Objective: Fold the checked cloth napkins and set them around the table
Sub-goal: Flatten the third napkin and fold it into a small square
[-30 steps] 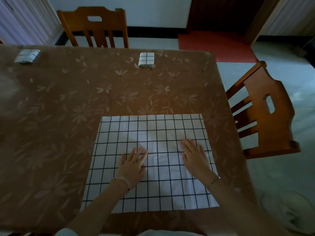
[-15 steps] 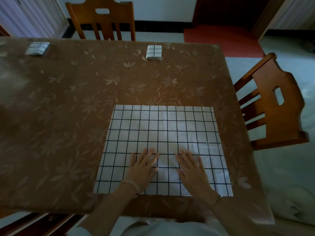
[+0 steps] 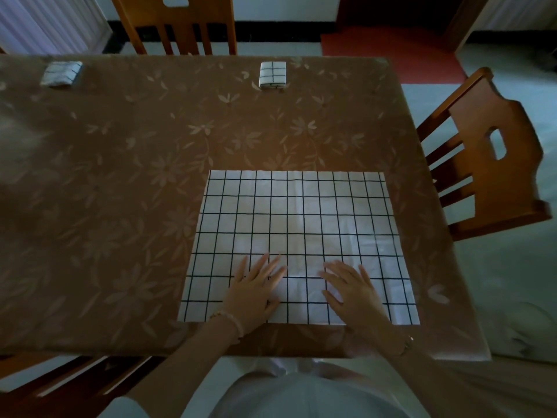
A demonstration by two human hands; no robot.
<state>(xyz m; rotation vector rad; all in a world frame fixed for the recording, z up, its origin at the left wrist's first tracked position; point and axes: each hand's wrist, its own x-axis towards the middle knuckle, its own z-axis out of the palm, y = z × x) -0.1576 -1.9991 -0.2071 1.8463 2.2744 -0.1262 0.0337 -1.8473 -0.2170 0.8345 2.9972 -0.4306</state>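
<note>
A white checked napkin lies spread flat on the brown floral tablecloth, close to the near edge. My left hand presses flat on its near middle, fingers straight. Just to the right, my right hand lies flat on the same cloth. Two folded checked napkins sit along the far edge: one at the far middle, one at the far left.
A wooden chair stands behind the far edge. Another chair stands at the right side. A third chair's frame shows at the near left. A red mat lies on the floor beyond.
Both hands have slid toward me along the spread napkin, from its middle to near its front edge. The napkin stays flat.
</note>
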